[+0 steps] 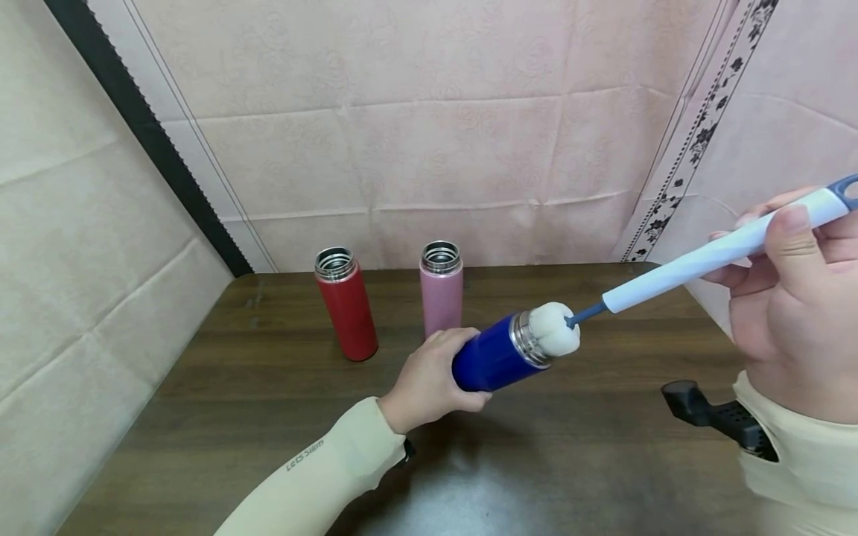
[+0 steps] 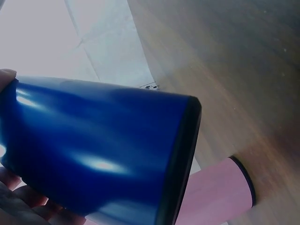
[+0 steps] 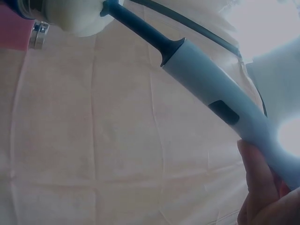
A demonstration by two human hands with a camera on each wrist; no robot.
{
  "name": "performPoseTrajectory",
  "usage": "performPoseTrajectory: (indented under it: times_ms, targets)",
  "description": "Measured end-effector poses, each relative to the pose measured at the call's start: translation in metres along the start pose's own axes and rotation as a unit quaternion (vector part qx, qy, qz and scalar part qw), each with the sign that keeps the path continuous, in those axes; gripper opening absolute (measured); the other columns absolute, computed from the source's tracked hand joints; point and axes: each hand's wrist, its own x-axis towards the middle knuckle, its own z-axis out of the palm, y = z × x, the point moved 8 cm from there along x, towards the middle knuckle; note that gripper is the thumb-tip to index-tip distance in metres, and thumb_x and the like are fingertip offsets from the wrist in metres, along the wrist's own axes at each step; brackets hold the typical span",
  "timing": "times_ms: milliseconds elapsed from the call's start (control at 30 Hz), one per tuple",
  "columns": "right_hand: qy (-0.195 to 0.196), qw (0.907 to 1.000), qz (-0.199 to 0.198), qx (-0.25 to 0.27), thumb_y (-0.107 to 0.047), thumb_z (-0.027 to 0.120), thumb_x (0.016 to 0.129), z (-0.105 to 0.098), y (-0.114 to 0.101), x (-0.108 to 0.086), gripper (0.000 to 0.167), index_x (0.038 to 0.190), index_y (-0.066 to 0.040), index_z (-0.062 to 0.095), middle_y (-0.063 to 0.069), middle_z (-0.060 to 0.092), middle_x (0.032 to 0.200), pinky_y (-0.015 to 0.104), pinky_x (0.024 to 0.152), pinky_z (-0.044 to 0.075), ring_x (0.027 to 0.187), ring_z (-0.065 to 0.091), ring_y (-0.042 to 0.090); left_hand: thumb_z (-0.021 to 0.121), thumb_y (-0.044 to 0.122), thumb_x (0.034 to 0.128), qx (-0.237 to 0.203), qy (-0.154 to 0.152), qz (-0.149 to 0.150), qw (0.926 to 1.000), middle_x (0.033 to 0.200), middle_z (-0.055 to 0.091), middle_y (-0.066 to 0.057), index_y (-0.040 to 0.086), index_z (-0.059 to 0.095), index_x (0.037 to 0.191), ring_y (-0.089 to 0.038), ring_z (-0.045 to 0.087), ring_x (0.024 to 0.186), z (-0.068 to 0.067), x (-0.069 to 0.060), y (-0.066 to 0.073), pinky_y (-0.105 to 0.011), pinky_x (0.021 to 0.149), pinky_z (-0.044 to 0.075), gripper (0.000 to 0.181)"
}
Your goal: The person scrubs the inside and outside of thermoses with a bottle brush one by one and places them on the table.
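My left hand [image 1: 436, 380] grips a blue bottle [image 1: 492, 356], tilted with its steel mouth up to the right. In the left wrist view the blue bottle [image 2: 103, 150] shows its dark base, fingers around its far end. My right hand [image 1: 798, 298] holds the pale blue handle [image 1: 697, 260] of a brush between thumb and fingers. The brush's white sponge head [image 1: 555, 329] sits at the bottle's mouth; how far it reaches inside is hidden. In the right wrist view the handle [image 3: 211, 84] slants down to the fingers of my right hand [image 3: 262, 187].
A red bottle [image 1: 348, 313] without a lid stands at the back left of the wooden table [image 1: 234, 417]. Beside it stands an open pink bottle [image 1: 442, 294], partly behind my left hand. Pale cloth [image 1: 436, 149] hangs behind the table and at both sides.
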Motion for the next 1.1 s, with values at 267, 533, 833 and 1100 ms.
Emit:
performPoseTrajectory:
  times_ms: [267,533,833,1100]
  targets:
    - [0.005,0.9995,-0.007,0.03,0.004,0.039,0.098,-0.006,-0.004,0.002,0.016,0.102,0.018,0.043,0.029,0.051,0.082,0.048,0.051,0.055,0.065,0.064,0.042,0.078,0.035,0.0712,0.002,-0.001,0.003,1.0,0.128,0.058,-0.001,0.015,0.052,0.132,-0.019,0.05,0.117,-0.002,-0.002,-0.002,-0.047,0.091,0.049,0.069]
    - [-0.012,0.9995,-0.024,0.016,0.003,0.035,0.099,-0.008,-0.011,-0.001,0.019,0.104,0.021,0.039,0.03,0.049,0.08,0.045,0.049,0.056,0.066,0.064,0.041,0.079,0.035,0.0706,0.004,-0.005,0.001,1.0,0.129,0.058,-0.001,0.016,0.052,0.132,-0.02,0.05,0.118,-0.003,-0.005,-0.001,-0.048,0.091,0.049,0.07]
    - [-0.05,0.9987,0.014,0.002,0.001,0.04,0.097,0.003,-0.001,-0.006,0.018,0.103,0.019,0.041,0.029,0.052,0.085,0.04,0.055,0.057,0.072,0.065,0.04,0.08,0.032,0.0695,0.016,0.037,0.032,0.9987,0.125,0.061,-0.001,0.015,0.056,0.128,-0.018,0.052,0.113,-0.006,-0.003,0.008,-0.045,0.089,0.05,0.066]
    - [-0.08,0.996,0.029,-0.029,0.009,0.048,0.093,0.019,0.018,-0.014,0.013,0.1,0.019,0.044,0.027,0.056,0.084,0.032,0.052,0.054,0.07,0.065,0.036,0.081,0.031,0.07,0.019,0.036,0.033,0.9986,0.124,0.063,-0.001,0.013,0.056,0.127,-0.018,0.053,0.111,0.0,-0.003,0.011,-0.045,0.089,0.051,0.065]
